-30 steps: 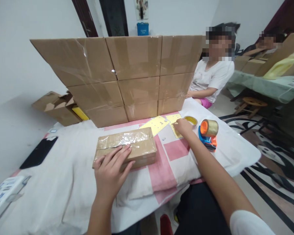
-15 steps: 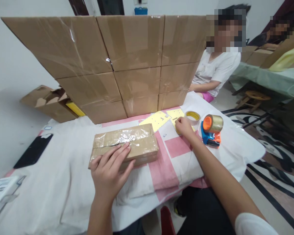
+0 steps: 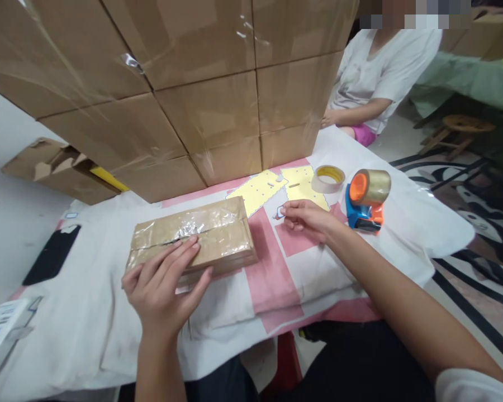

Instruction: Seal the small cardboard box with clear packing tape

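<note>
My left hand (image 3: 161, 282) lies with its fingers spread across the top of a taped cardboard box (image 3: 218, 234), its thumb by the near side. Clear tape shines on the box's top, and a dark seam shows near my fingertips. To the right of the box, my right hand (image 3: 304, 220) is closed in a pinch just above the cloth. A small whitish patch sits at its fingertips; I cannot tell whether it is held or printed on the cloth. Near this hand are a roll of clear tape (image 3: 319, 181) and a blue and orange tape dispenser (image 3: 364, 212) with a tape roll.
Behind the box rises a wall of stacked, taped cartons (image 3: 209, 123). An opened carton (image 3: 62, 178) stands at the left, beyond a black phone-like slab (image 3: 52, 254). The patterned tablecloth (image 3: 79, 335) covers the table. A person in a white shirt (image 3: 396, 78) sits across, near a wooden stool (image 3: 467, 125).
My view has tilted down and shifted right. My right hand has come from the yellow print toward the box, its fingers now pinched and pointing left. My left hand stays on the box.
</note>
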The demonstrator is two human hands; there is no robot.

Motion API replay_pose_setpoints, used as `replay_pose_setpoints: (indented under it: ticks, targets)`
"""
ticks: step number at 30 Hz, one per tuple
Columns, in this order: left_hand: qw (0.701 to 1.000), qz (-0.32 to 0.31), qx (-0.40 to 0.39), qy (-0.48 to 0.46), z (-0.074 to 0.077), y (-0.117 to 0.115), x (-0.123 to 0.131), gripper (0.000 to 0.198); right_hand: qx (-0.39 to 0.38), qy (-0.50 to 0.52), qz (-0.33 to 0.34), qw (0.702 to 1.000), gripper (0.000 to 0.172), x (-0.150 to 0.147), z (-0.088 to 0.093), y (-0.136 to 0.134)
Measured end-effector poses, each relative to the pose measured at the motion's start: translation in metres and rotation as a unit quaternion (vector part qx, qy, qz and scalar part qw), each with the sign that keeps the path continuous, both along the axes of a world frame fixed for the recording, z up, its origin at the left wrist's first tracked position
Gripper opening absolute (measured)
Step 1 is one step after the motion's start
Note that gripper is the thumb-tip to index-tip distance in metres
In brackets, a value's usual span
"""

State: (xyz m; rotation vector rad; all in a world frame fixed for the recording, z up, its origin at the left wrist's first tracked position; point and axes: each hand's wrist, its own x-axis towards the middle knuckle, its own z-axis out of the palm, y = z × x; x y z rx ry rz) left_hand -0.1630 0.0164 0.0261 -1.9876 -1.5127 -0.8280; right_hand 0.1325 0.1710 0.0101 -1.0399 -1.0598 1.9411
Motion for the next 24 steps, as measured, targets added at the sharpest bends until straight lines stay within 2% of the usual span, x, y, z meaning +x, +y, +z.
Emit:
replay_pose_setpoints:
  ticks: [3, 6, 11, 18, 24]
  targets:
    - [1.000, -0.006, 0.005, 0.004, -0.002, 0.001, -0.002, 0.052, -0.006, -0.010, -0.009, 1.000, 0.040, -0.010, 0.002, -0.008]
    - [1.000, -0.008, 0.012, 0.003, -0.003, 0.001, -0.003, 0.052, -0.015, -0.019, -0.005, 1.000, 0.035, -0.022, 0.001, -0.020]
    - [1.000, 0.006, 0.008, 0.004, -0.003, 0.001, -0.001, 0.051, -0.080, 0.004, 0.010, 0.997, 0.029, -0.041, -0.004, -0.034]
    - [1.000, 0.006, -0.009, 0.018, -0.002, 0.000, -0.002, 0.055, -0.090, 0.050, 0.011, 0.995, 0.024, -0.056, -0.016, -0.034]
    - [1.000, 0.004, -0.002, 0.011, -0.005, 0.000, -0.005, 0.056, -0.068, 0.024, 0.012, 0.997, 0.021, -0.061, -0.015, -0.034]
